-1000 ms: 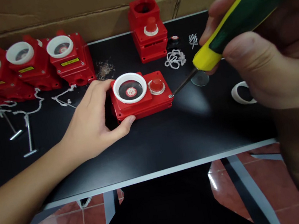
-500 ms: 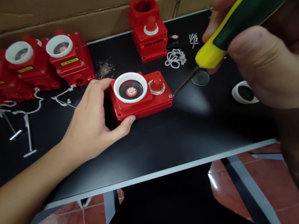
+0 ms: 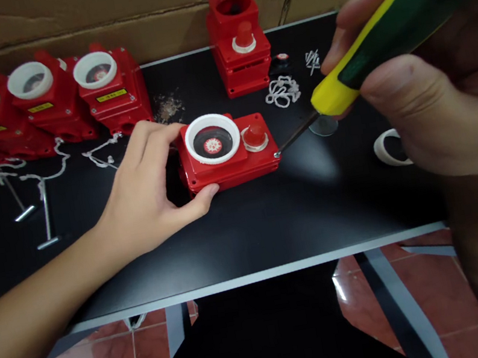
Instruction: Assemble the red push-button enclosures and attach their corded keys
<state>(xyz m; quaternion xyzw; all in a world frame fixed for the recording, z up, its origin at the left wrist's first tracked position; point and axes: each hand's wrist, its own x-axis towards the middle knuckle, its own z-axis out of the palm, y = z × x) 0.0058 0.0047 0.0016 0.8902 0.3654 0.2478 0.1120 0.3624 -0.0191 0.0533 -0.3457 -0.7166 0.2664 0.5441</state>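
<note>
- Where it sits mid-counter (image 3: pixel 274 222), the red switch box (image 3: pixel 229 162) looks rigid, light moulded plastic, likely to slide; best held by its side walls.
- Left hand (image 3: pixel 149 188): fingers (image 3: pixel 202 195) clasp the box's left end.
- Right hand (image 3: pixel 429 110) clenched round the screwdriver (image 3: pixel 342 85), tip on the corner screw (image 3: pixel 277 153).
- Finished boxes (image 3: pixel 112 93) line the back.

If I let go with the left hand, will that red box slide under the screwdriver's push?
Probably: the red box looks like light plastic on a smooth black table. Low and flat, it seems unlikely to tip. The screwdriver presses at a corner, so it may pivot.
</note>
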